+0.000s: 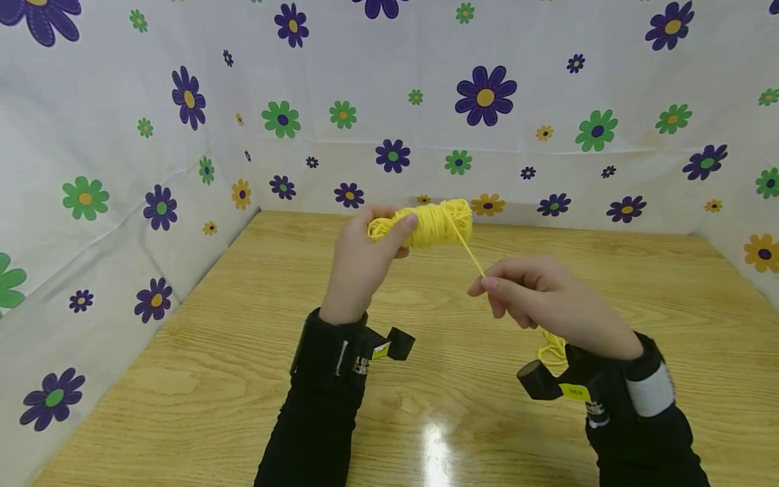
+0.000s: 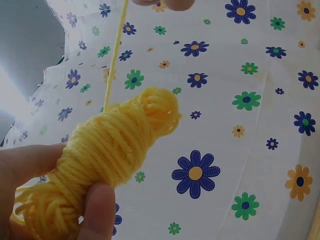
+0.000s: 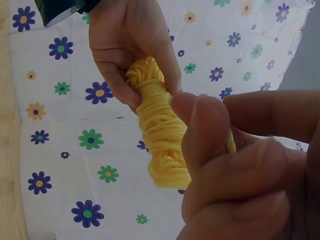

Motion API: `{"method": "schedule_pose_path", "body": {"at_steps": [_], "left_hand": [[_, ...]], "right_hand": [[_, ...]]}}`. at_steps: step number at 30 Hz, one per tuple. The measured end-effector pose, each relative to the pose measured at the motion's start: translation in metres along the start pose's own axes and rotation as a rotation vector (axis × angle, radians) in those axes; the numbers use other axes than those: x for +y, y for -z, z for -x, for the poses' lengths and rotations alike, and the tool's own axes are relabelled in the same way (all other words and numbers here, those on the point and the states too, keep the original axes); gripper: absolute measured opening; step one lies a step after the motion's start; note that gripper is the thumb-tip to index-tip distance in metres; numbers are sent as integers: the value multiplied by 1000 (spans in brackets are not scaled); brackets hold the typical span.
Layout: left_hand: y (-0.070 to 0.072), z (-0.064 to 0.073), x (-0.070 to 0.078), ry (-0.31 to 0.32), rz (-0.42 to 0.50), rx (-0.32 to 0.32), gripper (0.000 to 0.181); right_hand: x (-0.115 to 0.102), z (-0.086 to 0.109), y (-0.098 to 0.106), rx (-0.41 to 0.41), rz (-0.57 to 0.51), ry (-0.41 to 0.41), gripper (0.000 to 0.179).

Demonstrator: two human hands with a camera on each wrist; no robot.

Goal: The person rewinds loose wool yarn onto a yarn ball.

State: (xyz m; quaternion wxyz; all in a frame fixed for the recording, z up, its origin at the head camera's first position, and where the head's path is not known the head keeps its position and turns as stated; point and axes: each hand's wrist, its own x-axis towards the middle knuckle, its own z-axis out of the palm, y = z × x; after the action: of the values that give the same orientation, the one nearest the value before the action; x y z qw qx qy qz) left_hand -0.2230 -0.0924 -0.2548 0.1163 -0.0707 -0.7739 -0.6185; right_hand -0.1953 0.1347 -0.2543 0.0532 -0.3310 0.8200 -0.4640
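Right hand point(image 3: 250, 170) nearest in right wrist view, thumb and fingertip pinching yarn strand point(image 1: 467, 249), seemingly to keep it taut. Left hand point(image 1: 360, 264) grips yarn bundle point(image 1: 435, 224) near one end, above table point(image 1: 243, 379), likely leaving other end free.

Tabletop point(image 1: 438, 399) glare, apparently from overhead

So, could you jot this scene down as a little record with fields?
Left hand: grips an oblong bundle of yellow yarn near one end
Right hand: pinches a straight yellow yarn strand running from the bundle
Bundle: raised above the light-brown wood-grain table
Loose yarn: yellow loops on the table, partly hidden
Backdrop: white cloth with purple, green and yellow flowers
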Motion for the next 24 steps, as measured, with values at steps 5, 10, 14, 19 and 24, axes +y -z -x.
{"method": "schedule_pose_path", "body": {"at_steps": [5, 10, 14, 19, 24], "left_hand": [[1, 0, 1, -8, 169, -45, 36], [2, 0, 4, -15, 321, -151, 31], [2, 2, 7, 21, 383, -255, 28], [2, 6, 11, 46, 375, -415, 23], [3, 9, 13, -5, 296, -557, 21]], "right_hand": [[3, -5, -4, -70, 31, 6, 26], [6, -8, -6, -130, 44, -11, 25], [8, -8, -6, -152, 34, -14, 24], [10, -8, -7, -144, -9, -37, 20], [10, -6, -5, -127, -30, -76, 20]]}}
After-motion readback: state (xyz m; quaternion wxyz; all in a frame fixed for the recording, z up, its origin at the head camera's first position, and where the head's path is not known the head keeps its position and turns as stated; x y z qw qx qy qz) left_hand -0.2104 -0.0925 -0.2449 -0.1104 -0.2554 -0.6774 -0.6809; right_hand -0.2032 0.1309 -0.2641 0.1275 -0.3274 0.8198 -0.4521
